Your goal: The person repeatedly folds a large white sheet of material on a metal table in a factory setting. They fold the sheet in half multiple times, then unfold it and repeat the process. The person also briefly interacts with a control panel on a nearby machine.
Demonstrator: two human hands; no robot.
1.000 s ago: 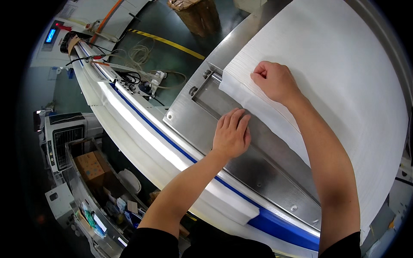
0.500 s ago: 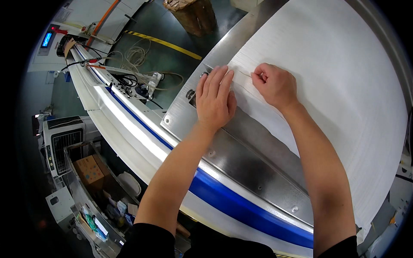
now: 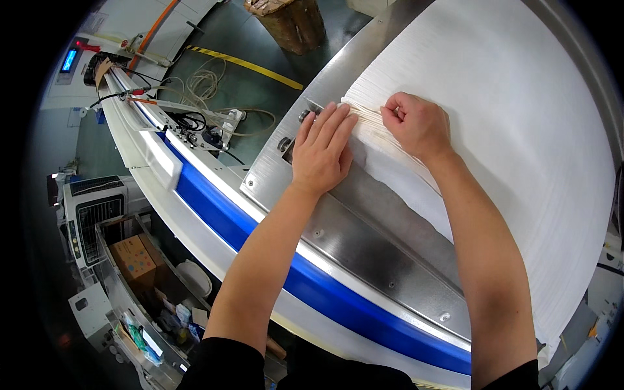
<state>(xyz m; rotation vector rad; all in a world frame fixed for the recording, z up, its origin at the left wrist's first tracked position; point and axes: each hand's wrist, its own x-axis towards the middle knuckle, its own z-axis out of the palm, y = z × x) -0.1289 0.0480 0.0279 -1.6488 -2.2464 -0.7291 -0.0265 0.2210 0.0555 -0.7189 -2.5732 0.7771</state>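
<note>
**Two hands at white sheet edge, steel table**

Cardboard box (image 3: 135,257), lower left shelf. Blue-edged rail (image 3: 273,260). Steel plate (image 3: 351,240). Left hand (image 3: 322,153): fingers together, flat, pressing the white sheet (image 3: 520,130) at its near corner. Right hand (image 3: 416,123): closed, pinching the sheet's gathered edge just beside it.

Bright, even overhead light; white sheet (image 3: 520,130) near blown out. Soft glare on steel plate (image 3: 364,240), faint shadows under hands. Sharp centre, no motion blur. Strong fisheye bend w/ black vignette at rim; lower-left corner dim.
</note>
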